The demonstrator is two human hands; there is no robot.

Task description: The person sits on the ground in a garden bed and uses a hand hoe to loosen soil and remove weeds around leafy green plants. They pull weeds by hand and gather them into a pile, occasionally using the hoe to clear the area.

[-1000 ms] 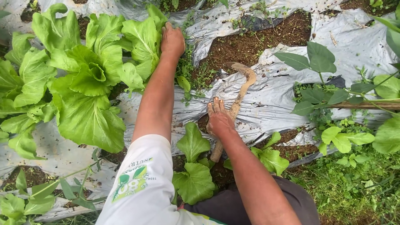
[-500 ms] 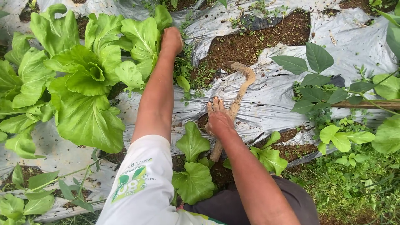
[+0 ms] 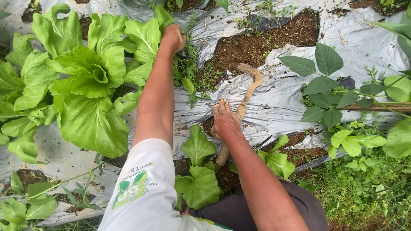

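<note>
The left hand (image 3: 173, 37), closed into a fist, grips small weeds (image 3: 188, 64) at the edge of a large leafy green plant (image 3: 92, 77), which stands rooted in the silver plastic sheet (image 3: 274, 102). The right hand (image 3: 224, 122), fingers flat and together, rests on a curved sickle (image 3: 244, 102) lying on the sheet. Weeding looks barely begun: weeds fill nearby soil openings (image 3: 265, 42).

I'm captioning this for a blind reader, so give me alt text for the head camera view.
A person's left hand is closed at the edge of a large leafy green plant, while the right hand rests on a curved wooden-handled sickle lying on silver plastic mulch sheeting over dark soil.
</note>
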